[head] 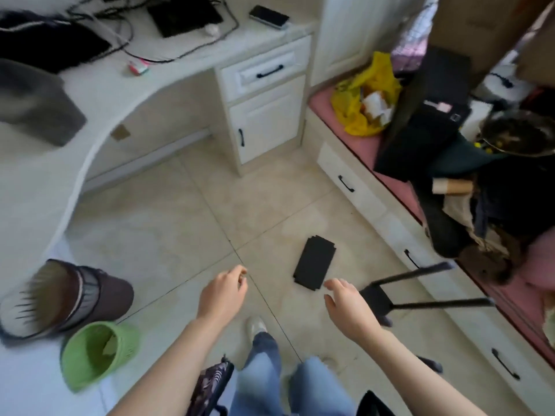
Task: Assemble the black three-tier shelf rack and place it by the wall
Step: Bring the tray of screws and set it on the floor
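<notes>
Hands: left hand (pixel 223 291) loosely curled, right hand (pixel 345 298) spread, both empty. Black panels (pixel 313 265) flat on floor ahead of right hand; frame (pixel 375 297) with poles just right of it. Assembly seemingly barely begun, wall placement pending.

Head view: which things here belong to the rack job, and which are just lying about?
Job: stack of black panels flat on the floor; black shelf piece with two poles to its right.

Lying about: green basket, brown bin, yellow bag.
</notes>
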